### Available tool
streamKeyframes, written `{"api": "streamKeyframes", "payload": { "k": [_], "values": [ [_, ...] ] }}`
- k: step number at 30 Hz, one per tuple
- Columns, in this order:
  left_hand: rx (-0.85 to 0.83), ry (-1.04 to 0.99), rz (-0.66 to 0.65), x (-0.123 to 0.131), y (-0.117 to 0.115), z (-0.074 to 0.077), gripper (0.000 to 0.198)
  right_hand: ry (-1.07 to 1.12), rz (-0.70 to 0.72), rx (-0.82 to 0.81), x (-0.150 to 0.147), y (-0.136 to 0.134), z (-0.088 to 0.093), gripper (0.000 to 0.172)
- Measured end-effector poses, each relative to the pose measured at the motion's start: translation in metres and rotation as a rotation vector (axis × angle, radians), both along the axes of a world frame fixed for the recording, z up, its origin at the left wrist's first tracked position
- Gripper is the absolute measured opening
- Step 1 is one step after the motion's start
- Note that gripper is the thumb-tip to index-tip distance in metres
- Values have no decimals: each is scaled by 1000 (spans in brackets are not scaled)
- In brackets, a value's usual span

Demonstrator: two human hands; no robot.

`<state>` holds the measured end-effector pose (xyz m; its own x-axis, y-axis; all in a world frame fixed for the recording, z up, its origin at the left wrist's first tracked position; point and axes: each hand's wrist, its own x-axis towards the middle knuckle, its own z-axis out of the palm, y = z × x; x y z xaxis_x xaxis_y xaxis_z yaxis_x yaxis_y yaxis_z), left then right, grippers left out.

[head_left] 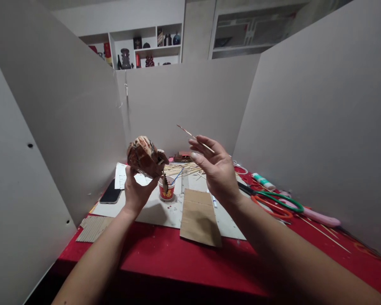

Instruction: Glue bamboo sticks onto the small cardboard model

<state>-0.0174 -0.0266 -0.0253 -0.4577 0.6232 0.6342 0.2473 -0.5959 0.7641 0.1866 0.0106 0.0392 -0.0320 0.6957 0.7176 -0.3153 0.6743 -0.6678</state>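
My left hand (136, 186) is raised above the table and closed round a lumpy brown and red paper-covered object (143, 156). My right hand (216, 169) is lifted beside it, fingers pinched on a thin wooden stick (193, 137) that points up and to the left. Below and between the hands stands a small red cup (167, 190) with a brush or stick in it. A bundle of wooden sticks (180, 168) lies behind the cup.
A piece of brown cardboard (199, 217) lies on white sheets on the red table (178, 258). Scissors with orange and green handles (273, 203), a glue bottle (263, 181) and a pink tool (317, 217) lie at the right. A phone (111, 195) and corrugated card (93, 228) lie at the left. Grey panels wall in the table.
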Motion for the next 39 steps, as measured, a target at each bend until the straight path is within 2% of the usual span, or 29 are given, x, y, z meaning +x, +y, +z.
{"api": "streamKeyframes", "payload": {
  "k": [6, 8, 12, 15, 20, 26, 31, 34, 39],
  "values": [
    [47, 85, 148, -4, 4, -6, 75, 32, 10, -8, -2, -5, -3, 39],
    [137, 201, 276, -8, 9, -9, 78, 29, 2, -12, -1, -4, -6, 39],
    [331, 590, 627, -18, 15, -11, 78, 43, -1, 3, 1, -2, -9, 40],
    [448, 772, 746, -20, 13, -9, 79, 59, 7, 28, 3, 0, -5, 38],
    [540, 869, 750, -18, 6, -6, 82, 42, 2, 95, 11, 0, 7, 35],
    [558, 906, 723, -18, 4, -7, 81, 136, 33, 16, 17, 1, 6, 32],
    [569, 923, 712, -19, 5, -7, 82, 282, 17, -16, 27, 1, 8, 15],
    [558, 918, 707, -19, 7, -8, 81, 308, 101, -7, 37, -2, 15, 16],
    [553, 911, 685, -19, 7, -8, 83, 158, 288, -45, 35, -13, 19, 24]
  ]
}}
